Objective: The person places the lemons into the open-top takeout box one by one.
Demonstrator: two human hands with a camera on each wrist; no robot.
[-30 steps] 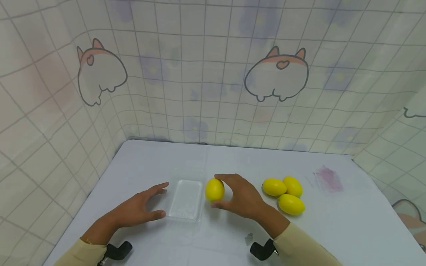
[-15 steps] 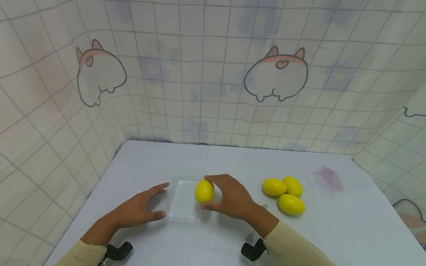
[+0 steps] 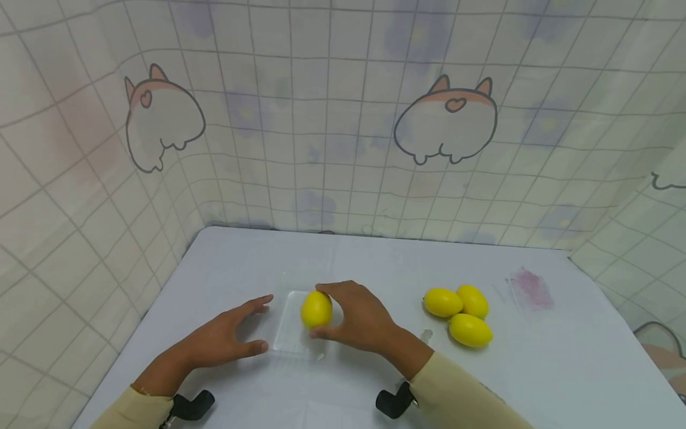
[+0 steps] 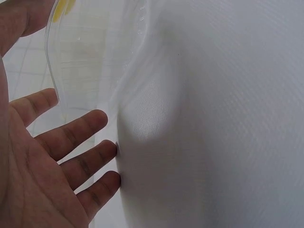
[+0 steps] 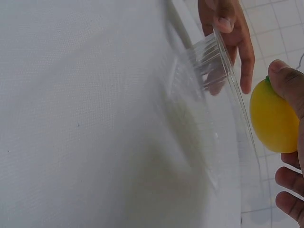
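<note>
My right hand point(image 3: 364, 319) pinches a yellow lemon point(image 3: 316, 310) between thumb and fingers, over a clear plastic container point(image 3: 289, 336). In the right wrist view the lemon point(image 5: 273, 116) shows a green stem tip and hangs above the rim of the container point(image 5: 223, 57), apart from it. Beside the container's left side is my left hand point(image 3: 214, 339), its fingers spread and relaxed. The left wrist view has those fingers point(image 4: 71, 137) close to the clear wall point(image 4: 90, 52); whether they press on it I cannot tell.
Right of my right forearm lie three more lemons point(image 3: 470, 330) in a group on the white table point(image 3: 375, 256). A pinkish patch point(image 3: 530, 289) is farther right. Patterned curtain-like sheets point(image 3: 348, 119) enclose the table's back and sides.
My right hand has carried the lemon leftward, from the container's right edge to above its middle. The left hand, the container and the other lemons stay where they were.
</note>
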